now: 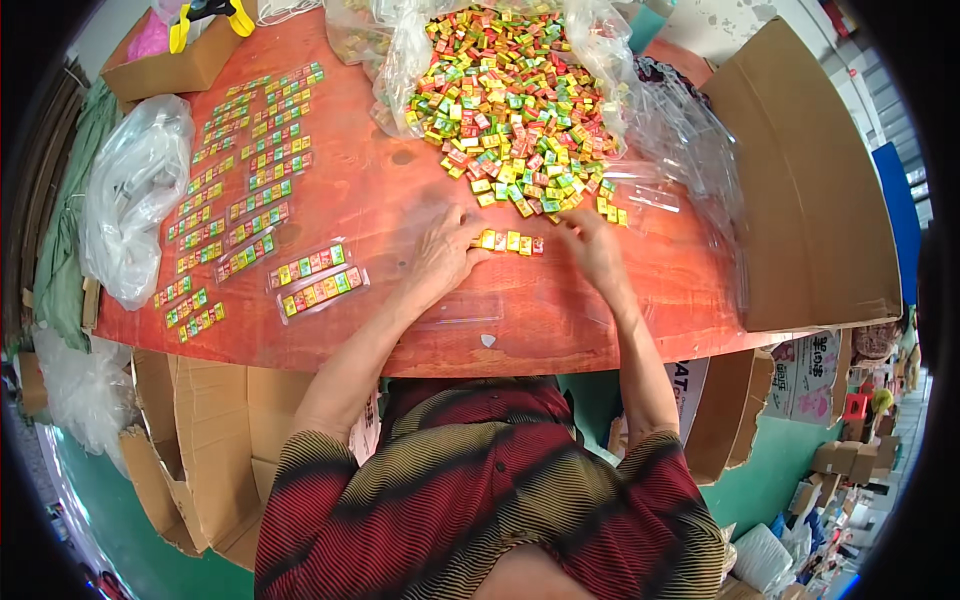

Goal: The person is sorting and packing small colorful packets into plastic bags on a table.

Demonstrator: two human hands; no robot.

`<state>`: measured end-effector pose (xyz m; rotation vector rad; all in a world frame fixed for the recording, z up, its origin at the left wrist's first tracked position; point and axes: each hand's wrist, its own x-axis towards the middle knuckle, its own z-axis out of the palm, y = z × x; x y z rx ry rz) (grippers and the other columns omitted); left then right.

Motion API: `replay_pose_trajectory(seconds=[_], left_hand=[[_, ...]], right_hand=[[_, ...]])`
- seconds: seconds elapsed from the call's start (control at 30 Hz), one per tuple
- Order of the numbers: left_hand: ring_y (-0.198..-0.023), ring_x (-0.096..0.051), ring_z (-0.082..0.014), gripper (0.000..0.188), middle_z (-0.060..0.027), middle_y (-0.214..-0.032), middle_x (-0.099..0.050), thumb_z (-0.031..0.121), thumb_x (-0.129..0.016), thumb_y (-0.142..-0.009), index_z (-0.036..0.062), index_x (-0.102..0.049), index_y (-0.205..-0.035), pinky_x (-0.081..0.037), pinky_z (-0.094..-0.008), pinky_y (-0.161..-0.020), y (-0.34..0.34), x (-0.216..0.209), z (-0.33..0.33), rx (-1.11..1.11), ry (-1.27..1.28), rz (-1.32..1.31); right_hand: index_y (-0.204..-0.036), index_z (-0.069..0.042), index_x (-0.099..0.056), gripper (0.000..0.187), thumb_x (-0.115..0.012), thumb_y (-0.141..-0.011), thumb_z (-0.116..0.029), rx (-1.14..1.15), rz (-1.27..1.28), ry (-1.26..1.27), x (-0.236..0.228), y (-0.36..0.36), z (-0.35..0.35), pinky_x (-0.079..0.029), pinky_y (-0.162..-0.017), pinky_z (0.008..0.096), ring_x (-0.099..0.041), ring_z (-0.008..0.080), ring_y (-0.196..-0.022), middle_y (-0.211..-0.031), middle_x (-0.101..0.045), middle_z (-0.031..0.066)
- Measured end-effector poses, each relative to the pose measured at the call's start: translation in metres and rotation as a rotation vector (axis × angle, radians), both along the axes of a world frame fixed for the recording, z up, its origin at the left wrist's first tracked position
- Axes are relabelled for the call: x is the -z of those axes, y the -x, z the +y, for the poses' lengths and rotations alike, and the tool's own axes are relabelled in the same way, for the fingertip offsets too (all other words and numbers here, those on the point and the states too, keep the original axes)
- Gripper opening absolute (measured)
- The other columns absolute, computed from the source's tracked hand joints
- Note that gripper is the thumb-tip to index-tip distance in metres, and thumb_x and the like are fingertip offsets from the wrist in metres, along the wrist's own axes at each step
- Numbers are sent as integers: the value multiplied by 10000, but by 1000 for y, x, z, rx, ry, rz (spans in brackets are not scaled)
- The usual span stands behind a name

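Observation:
A short row of small yellow and red boxes (513, 242) lies on the red table in front of me. My left hand (447, 252) is closed at the row's left end, thumb and fingers against the end box. Just past the row's right end, my right hand (597, 255) has its fingertips at the near edge of a big heap of small coloured boxes (520, 110). Its fingers are bent and slightly blurred, so any box in them cannot be made out. A clear plastic tray (460, 312) lies near the table's front edge.
Many finished-looking rows of boxes (280, 165) cover the left of the table, two in clear trays (325, 291). Clear plastic bags (135, 200) lie at the left edge. A cardboard box (175, 70) with yellow-handled tool stands far left; a tall cardboard panel (810, 190) rises at right.

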<state>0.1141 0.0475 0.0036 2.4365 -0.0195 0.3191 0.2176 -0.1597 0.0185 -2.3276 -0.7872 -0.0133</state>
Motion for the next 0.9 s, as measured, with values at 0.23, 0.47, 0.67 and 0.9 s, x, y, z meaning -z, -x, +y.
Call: replay_pose_trajectory(seconds=[0.23, 0.47, 0.67, 0.9], left_hand=[[-918, -521, -329, 374, -134, -993, -491, 151, -695, -694, 93, -586, -1047, -434, -403, -773, -3, -4, -2, 15, 11, 7], [-901, -523, -317, 365, -130, -958, -491, 137, -690, -695, 98, -593, -1045, -434, -396, -758, -3, -3, -1, -9, -3, 22], [-861, -532, -306, 328, -128, -940, -480, 106, -682, -698, 79, -604, -1015, -437, -382, -739, 2, -7, 8, -41, 3, 47], [-876, -523, -306, 359, -136, -942, -471, 115, -690, -693, 67, -586, -1034, -431, -383, -752, 9, -3, 21, -26, 20, 77]], right_hand=[[-1042, -80, -561, 292, -614, -766, -163, -71, 5, 132, 1, 19, 8, -468, -703, 401, -573, 329, -849, -961, -555, 138], [-1016, -71, -570, 287, -636, -746, -139, -106, -15, 201, -7, 24, 10, -460, -709, 386, -564, 320, -864, -981, -550, 119], [-980, -86, -580, 273, -650, -722, -142, -63, -116, 102, -2, 24, 16, -462, -697, 400, -558, 320, -840, -921, -549, 129], [-964, -105, -601, 297, -678, -689, -182, -173, -284, 36, 12, 44, 66, -403, -721, 399, -492, 297, -858, -925, -512, 123]])
